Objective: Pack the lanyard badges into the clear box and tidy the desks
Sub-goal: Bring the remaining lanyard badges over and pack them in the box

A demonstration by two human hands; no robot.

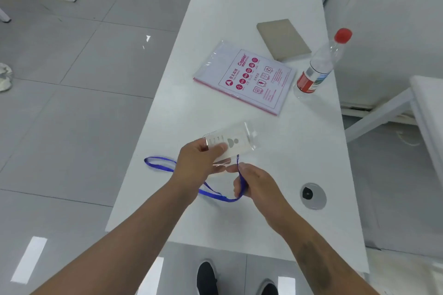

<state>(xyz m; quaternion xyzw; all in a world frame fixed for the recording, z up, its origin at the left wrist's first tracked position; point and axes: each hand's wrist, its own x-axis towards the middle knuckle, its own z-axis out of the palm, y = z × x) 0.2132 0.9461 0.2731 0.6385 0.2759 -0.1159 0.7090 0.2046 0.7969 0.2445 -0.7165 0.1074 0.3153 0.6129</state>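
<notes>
A long white desk (251, 7) is set on a floor (72, 79) of glossy grey tiles, on which ceiling light is reflected. A white wall (395, 19) is seen right of the desk.

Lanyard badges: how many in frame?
1. The lanyard badge is held above the white desk by the left hand; the right hand grips its blue strap.
</notes>
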